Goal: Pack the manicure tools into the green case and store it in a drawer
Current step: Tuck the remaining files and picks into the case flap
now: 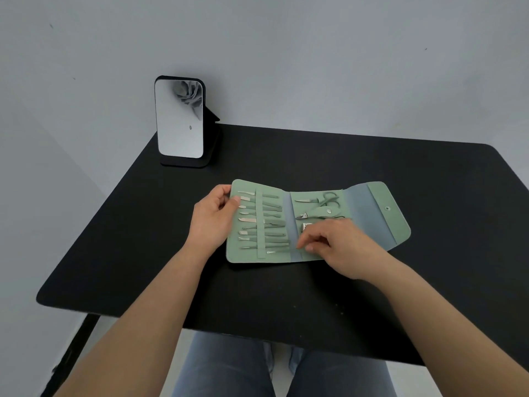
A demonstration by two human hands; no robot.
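L hand (213, 217): clenched on the case's 9 o'clock edge, thumb on top, fingers curled under; pins the panel flat.
R hand (337, 245): over the mid panel's 6 o'clock corner, thumb & forefinger pinched together; what's between them, if anything – can't tell, hand hides it. Prob. seating the last item.
Green case (372, 213): open, flat, mid-table, long axis 9-to-3 o'clock. Three parts: L tool panel, mid panel, closing flap at 3 o'clock.
Slim tools (259, 222): L panel, under one vertical strap; approx. 10 in a row, tips toward 9 o'clock. Count not exact, they blur.
Scissors (326, 198): 1, mid panel, 12 o'clock side.
Nipper (320, 212): 1, just below scissors.
Small metal piece (307, 225): 1, half hidden by R hand, prob. a clipper.
Snap (387, 208): 1, on flap, not fastened.
Table (286, 290): black; no loose tools seen on it.
Mirror (180, 121): 1, upright, 11 o'clock corner, well apart from case.
Done: tools look all, or nearly all, in their slots.
Left: finish under R hand, fold panels, snap flap, carry to drawer.
Drawer: none in view.
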